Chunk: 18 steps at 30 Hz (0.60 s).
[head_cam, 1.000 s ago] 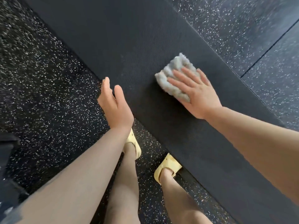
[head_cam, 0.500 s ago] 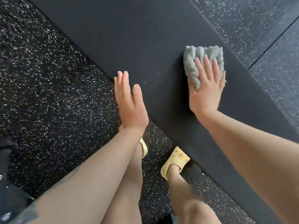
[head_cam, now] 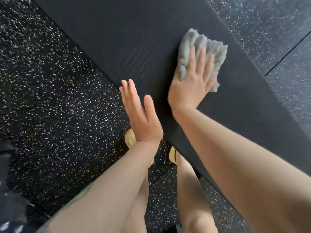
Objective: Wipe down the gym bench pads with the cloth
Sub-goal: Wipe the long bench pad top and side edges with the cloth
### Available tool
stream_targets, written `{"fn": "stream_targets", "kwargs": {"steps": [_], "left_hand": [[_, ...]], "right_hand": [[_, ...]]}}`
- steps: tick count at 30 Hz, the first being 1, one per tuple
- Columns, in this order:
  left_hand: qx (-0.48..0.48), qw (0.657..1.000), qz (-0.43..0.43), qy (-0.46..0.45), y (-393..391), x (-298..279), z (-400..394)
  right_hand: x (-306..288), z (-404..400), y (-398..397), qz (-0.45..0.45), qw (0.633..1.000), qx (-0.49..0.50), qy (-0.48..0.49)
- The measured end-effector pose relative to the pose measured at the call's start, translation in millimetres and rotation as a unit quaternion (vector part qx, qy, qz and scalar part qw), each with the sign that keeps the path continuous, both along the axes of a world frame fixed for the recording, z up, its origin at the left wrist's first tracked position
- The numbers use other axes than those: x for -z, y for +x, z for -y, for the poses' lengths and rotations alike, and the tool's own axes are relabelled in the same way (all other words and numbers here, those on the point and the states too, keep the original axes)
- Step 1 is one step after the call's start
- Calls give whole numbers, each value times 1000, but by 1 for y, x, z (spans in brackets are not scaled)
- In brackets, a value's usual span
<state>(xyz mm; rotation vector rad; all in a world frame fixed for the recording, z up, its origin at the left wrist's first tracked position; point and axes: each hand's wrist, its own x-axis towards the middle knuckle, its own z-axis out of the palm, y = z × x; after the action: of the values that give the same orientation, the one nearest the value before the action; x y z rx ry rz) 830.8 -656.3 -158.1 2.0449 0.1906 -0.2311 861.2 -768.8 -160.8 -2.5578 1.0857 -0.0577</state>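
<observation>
Over the last second the right hand [head_cam: 193, 86] has carried the cloth [head_cam: 198, 47] from the middle of the pad [head_cam: 134, 39] out towards its far edge, and in the last half second it has slid a little back towards the left hand [head_cam: 141, 116]. That reads as a back-and-forth stroke, so the wiping looks to be mid-pass rather than finished; the long stretch of pad above the cloth probably still needs covering.

The cloth lies bunched on the pad, near the far edge. The right fingers [head_cam: 200, 59] lie straight and slightly spread on top of it, pressing it flat, with the thumb along its near side; crumpled folds stick out beyond the fingertips.

The left fingers [head_cam: 129, 91] are straight and together, holding nothing, at the near edge of the pad; whether they touch it I cannot tell.
</observation>
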Motion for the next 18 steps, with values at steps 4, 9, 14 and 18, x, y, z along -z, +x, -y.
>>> {"fn": "stream_targets", "kwargs": {"steps": [4,9,14,18], "left_hand": [[3,1000,-13,-1,5,0,0],[-17,1000,-9,2,12,5,3],[-46,999,-3,24,23,3,11],[-57,998,-8,5,41,2,1]], "right_hand": [[-8,24,-57,-18,788,-614,-42],[-7,146,14,-52,908,-413,-52],[2,10,3,-24,902,-430,-39],[-11,111,-11,-54,564,-820,-77]]}}
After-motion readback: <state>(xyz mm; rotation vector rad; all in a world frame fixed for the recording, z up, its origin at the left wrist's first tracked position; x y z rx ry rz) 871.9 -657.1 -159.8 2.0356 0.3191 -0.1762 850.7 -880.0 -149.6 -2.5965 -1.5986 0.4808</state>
